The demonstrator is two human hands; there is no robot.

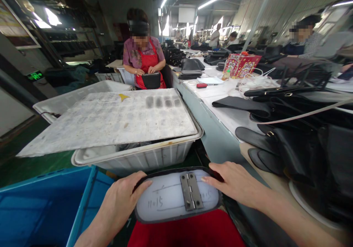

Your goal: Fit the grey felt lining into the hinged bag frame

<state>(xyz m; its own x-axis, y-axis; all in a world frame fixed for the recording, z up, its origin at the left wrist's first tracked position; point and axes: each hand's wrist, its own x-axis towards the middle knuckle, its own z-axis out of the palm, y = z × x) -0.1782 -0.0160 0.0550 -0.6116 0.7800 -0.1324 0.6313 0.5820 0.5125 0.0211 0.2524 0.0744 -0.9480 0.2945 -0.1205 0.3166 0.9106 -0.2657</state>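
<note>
Low in front of me, above red cloth, is a white oval plastic form [171,195] with a metal hinge [191,192] screwed across it. Handwritten digits and lines mark its face. A black leather edge [162,172] runs around its rim. My left hand [127,190] grips the left end, thumb on the white face and fingers hidden behind the rim. At the upper right end, my right hand [231,182] holds it in the same way, its thumb near the hinge. What lies under the form is hidden.
Ahead, a worn white board [116,124] lies over white tubs [149,157], with a yellow scrap [123,97] on it. A blue crate [85,203] stands at left. Black leather pieces [298,140] cover the right-hand table [220,120]. Across, a co-worker [145,52] handles a black piece.
</note>
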